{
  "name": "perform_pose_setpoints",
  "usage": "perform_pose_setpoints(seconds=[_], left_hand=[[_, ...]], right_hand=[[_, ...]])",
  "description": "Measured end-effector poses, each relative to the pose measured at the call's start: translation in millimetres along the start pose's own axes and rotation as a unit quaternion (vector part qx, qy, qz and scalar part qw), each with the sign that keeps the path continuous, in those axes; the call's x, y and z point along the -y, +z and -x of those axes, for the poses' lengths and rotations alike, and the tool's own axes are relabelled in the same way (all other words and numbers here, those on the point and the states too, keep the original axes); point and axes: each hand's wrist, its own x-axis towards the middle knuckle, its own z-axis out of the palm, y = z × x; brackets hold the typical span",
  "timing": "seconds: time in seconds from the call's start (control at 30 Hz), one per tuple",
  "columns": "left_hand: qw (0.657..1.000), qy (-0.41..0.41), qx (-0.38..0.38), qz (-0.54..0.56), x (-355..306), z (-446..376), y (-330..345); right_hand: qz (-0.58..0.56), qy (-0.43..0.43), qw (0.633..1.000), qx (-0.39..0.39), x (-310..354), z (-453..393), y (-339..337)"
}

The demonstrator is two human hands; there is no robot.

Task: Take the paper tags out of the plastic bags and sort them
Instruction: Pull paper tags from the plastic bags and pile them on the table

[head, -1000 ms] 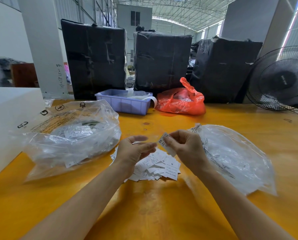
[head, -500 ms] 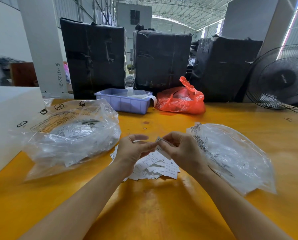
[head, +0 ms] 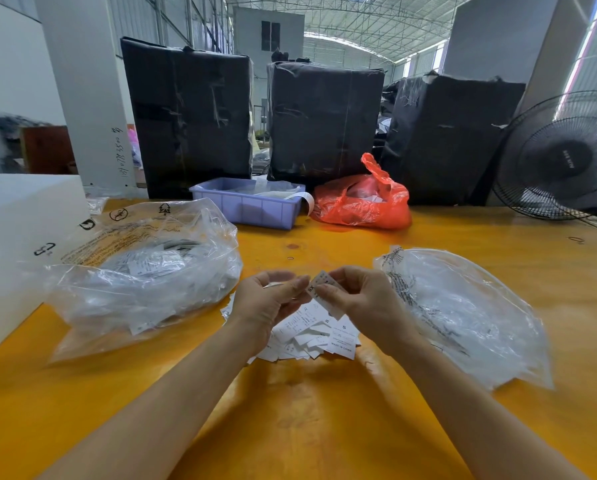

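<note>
Two hands over a pile of paper tags on a yellow bench (head: 325, 427)

Big plastic bags lie on each side – a full bag (head: 144, 271) left, a flatter bag (head: 463, 306) right. Between them sits the tag pile (head: 311, 336). The right hand (head: 366, 299) pinches one tag (head: 319, 284); the left hand (head: 269, 299) – fingers loosely curled – touches its edge.

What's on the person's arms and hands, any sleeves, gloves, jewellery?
Nothing worn that shows. Both forearms are bare from the bottom edge of the picture up to the wrists, no sleeve in view. The left hand and right hand are bare too: no gloves, watch, bracelet or rings visible, and no markings or tape.
</note>
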Motion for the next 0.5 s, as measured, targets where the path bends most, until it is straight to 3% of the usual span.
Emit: perform_pose_setpoints(seconds=[0.23,0.5], left_hand=[[1.0,-0.006,0.006,0.025,-0.3,-0.1,-1.7],[1.0,0.021,0.013,-0.019,0.7,-0.2,0.9]], right_hand=[[-0.005,-0.003,0.999,-0.054,-5.0,-5.1,-1.8],[0.021,-0.004,0.997,-0.075,-6.1,-6.0,-3.2]])
